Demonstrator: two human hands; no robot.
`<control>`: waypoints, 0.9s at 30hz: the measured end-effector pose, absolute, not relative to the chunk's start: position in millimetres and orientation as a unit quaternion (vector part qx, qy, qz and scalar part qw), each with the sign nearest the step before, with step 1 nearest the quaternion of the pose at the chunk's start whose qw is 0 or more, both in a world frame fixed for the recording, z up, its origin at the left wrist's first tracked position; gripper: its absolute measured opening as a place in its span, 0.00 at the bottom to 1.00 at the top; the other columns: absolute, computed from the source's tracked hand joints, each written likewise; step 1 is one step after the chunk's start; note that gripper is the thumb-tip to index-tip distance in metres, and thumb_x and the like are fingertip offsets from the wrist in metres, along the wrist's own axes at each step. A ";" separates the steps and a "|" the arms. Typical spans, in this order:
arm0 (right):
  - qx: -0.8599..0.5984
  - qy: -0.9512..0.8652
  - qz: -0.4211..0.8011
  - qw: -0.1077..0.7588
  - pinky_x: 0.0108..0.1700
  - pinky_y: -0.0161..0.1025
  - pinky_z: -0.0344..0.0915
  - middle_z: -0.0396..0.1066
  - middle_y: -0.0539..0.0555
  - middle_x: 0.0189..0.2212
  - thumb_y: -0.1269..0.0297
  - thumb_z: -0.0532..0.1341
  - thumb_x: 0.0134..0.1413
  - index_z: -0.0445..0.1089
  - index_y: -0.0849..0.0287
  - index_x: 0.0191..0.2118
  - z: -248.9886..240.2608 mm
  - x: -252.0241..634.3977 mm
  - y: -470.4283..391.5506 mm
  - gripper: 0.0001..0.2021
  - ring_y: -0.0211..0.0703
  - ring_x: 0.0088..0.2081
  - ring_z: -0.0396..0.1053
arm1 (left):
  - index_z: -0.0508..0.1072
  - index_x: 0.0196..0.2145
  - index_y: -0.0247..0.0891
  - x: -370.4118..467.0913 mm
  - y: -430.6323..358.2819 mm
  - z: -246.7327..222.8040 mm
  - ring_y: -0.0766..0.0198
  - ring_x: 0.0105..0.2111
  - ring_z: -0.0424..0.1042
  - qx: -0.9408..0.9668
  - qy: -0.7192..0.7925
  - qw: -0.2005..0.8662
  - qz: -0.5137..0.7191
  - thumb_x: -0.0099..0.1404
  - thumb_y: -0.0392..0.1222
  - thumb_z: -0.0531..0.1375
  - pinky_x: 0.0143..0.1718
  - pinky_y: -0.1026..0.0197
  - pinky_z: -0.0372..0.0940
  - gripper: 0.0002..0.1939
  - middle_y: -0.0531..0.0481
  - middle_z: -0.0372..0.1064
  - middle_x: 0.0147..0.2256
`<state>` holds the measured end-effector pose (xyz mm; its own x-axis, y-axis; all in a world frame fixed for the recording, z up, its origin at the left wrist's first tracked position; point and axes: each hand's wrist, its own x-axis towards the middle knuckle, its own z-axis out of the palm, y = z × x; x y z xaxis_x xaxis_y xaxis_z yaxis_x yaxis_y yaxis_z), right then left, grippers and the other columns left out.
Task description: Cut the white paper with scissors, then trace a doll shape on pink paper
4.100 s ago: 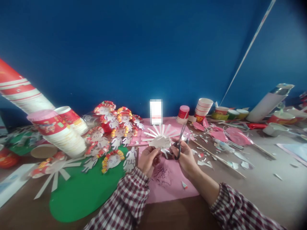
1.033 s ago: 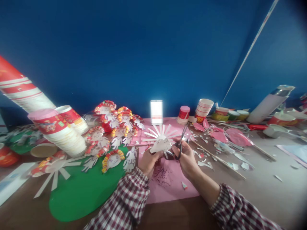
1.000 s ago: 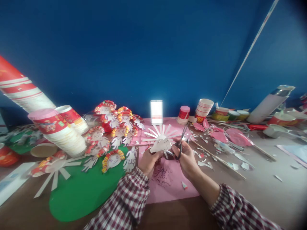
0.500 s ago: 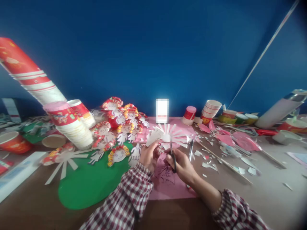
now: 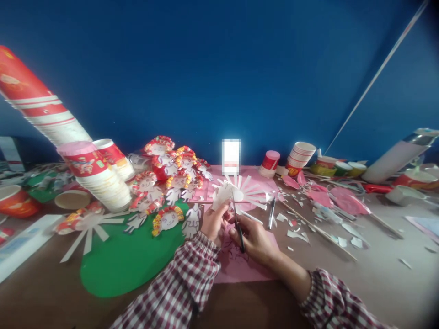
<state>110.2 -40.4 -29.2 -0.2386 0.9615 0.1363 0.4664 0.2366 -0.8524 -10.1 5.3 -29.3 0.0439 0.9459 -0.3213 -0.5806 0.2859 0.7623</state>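
Pinched in my left hand [image 5: 215, 221] is a white paper piece [image 5: 222, 193], held above a pink sheet [image 5: 250, 273]. My right hand [image 5: 257, 238] grips dark-handled scissors [image 5: 240, 232], whose blades point away from me and lie against the paper's right side. Whether the blades are parted I cannot tell. Just behind, a paper cup cut into splayed white strips [image 5: 255, 192] lies on the pink surface. A pen [image 5: 271, 213] rests to the right of my right hand. Purple pen lines on the pink sheet are partly hidden by my hands.
Several paper dolls [image 5: 168, 221] with red and yellow hair lie at left, some on a green sheet [image 5: 126, 269]. Stacked paper cups [image 5: 103, 183] lean farther left. Paper scraps [image 5: 297, 235], a wooden stick [image 5: 322, 234] and pink cutouts [image 5: 350, 201] are spread at right.
My right hand has brought the scissors left and lower, against the white paper piece. My left hand still holds the paper, and the view has shifted slightly.
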 end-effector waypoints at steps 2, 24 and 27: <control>-0.497 -0.697 0.362 0.369 0.27 0.32 0.57 0.66 0.48 0.24 0.64 0.58 0.52 0.69 0.58 0.38 -31.5 110.4 -39.0 0.08 0.37 0.25 0.61 | 0.64 0.17 0.35 -8.9 3.0 -27.9 0.72 0.18 0.60 0.221 0.404 0.700 0.547 0.46 0.46 0.68 0.15 0.68 0.51 0.17 0.54 0.59 0.17; -0.474 -0.647 0.426 0.419 0.32 0.34 0.65 0.72 0.51 0.30 0.61 0.59 0.53 0.70 0.59 0.43 -25.7 110.2 -35.3 0.12 0.40 0.31 0.69 | 0.72 0.31 0.35 -6.6 -1.2 -31.0 0.68 0.23 0.68 0.207 0.354 0.736 0.539 0.49 0.41 0.67 0.23 0.66 0.64 0.11 0.53 0.66 0.23; -0.469 -0.642 0.434 0.423 0.33 0.35 0.65 0.72 0.52 0.31 0.62 0.59 0.53 0.70 0.58 0.43 -25.1 109.6 -35.6 0.12 0.41 0.32 0.69 | 0.72 0.33 0.35 -6.7 -1.8 -30.2 0.66 0.25 0.69 0.202 0.351 0.744 0.531 0.49 0.40 0.67 0.25 0.65 0.65 0.13 0.51 0.68 0.25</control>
<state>109.6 -35.6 -25.1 -0.2026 0.9697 0.1368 0.2345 0.1837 -0.9546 -6.7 -1.8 -30.2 0.1903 0.9321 -0.3081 -0.6478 0.3550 0.6740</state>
